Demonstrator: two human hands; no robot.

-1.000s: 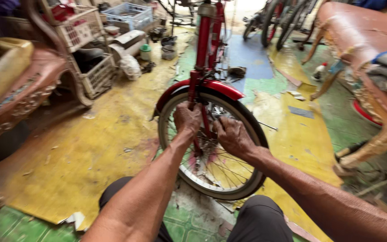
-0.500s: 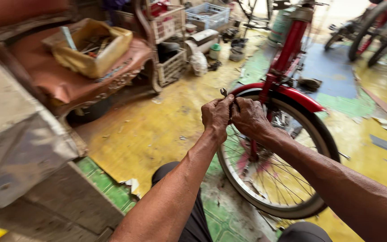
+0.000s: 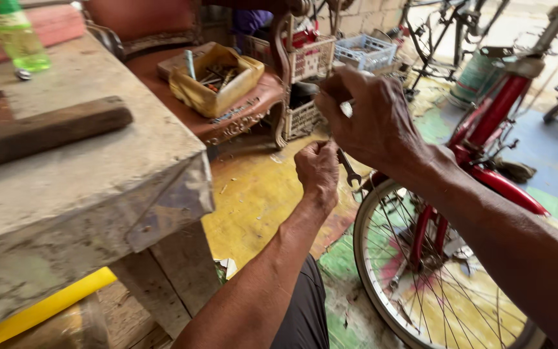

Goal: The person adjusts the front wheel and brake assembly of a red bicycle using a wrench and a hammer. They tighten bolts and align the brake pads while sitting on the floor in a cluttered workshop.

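Note:
My right hand [image 3: 372,116] is raised in front of me and closed around a small metal wrench [image 3: 349,169], whose open jaw hangs below the fingers. My left hand [image 3: 318,169] is curled into a fist just left of the wrench's lower end, touching or nearly touching it. Whether anything lies inside that fist is hidden. Below and to the right stands a red bicycle [image 3: 485,126], its spoked wheel [image 3: 434,284] resting on the painted floor under my right forearm.
A rough stone-topped workbench [image 3: 92,194] fills the left, carrying a dark wooden bar [image 3: 46,132] and a green bottle [image 3: 17,35]. Behind it a yellow tub of tools [image 3: 214,81] sits on a red chair. Plastic baskets [image 3: 363,52] and other bicycles stand further back.
Both hands have lifted off the bicycle wheel and risen in front of me with the wrench. My view has swung left, bringing the workbench into sight.

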